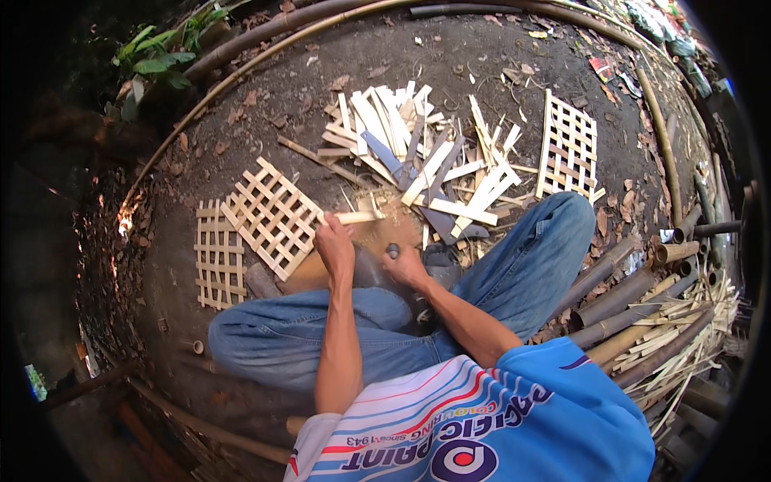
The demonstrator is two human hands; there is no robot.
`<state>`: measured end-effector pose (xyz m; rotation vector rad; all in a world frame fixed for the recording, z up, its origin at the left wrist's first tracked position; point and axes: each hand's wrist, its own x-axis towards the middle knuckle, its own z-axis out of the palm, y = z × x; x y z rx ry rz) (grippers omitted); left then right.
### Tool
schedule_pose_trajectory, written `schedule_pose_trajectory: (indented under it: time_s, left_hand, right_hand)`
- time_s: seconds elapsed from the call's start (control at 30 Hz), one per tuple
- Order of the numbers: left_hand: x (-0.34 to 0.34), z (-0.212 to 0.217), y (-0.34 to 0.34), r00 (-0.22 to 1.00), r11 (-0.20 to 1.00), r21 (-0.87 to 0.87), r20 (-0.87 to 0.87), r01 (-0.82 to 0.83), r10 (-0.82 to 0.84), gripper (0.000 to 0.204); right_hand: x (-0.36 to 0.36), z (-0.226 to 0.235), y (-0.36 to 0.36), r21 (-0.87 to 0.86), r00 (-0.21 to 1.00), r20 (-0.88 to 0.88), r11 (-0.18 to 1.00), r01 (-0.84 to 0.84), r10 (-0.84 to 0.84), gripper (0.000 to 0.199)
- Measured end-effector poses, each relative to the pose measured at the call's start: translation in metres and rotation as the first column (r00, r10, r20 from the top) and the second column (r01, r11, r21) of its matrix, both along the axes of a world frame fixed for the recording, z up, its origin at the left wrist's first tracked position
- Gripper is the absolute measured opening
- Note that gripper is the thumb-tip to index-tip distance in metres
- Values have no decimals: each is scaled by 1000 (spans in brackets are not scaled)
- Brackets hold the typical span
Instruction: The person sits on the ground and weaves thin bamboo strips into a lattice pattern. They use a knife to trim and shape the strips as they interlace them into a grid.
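Note:
Pinched in my left hand (334, 247) is a short, pale bamboo strip (360, 217) that points right over a brown wooden block (399, 223). Closed around a tool with a dark, round end (393, 251), my right hand (409, 268) is just right of the block; the rest of that tool is hidden or blurred. Beside my left hand lies a woven bamboo lattice panel (273, 217), its right corner close to my fingers. A second lattice panel (219, 255) lies partly beneath it.
Beyond my hands is a heap of cut bamboo strips (391, 120) with a blue-grey saw-like blade (379, 155) among them. Another lattice panel (567, 147) lies at right. Bamboo poles (614, 301) and thin slivers (671, 341) are stacked near my right knee (562, 221).

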<state>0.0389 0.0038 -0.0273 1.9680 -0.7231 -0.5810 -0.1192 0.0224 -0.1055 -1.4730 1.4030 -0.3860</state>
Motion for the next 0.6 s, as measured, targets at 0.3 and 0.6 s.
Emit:
schedule_pose_trajectory:
  time_s: [0.3,0.6]
  left_hand:
    - [4,-7,-1,1000,999,-26,5,19,-19,61]
    - [0,3,-5,999,998,-53,-28,15,-16,60]
  right_hand:
    - [2,4,5,108,999,4,993,44,-45,33]
    - [0,-13,-4,36,997,-62,999,36,-34,33]
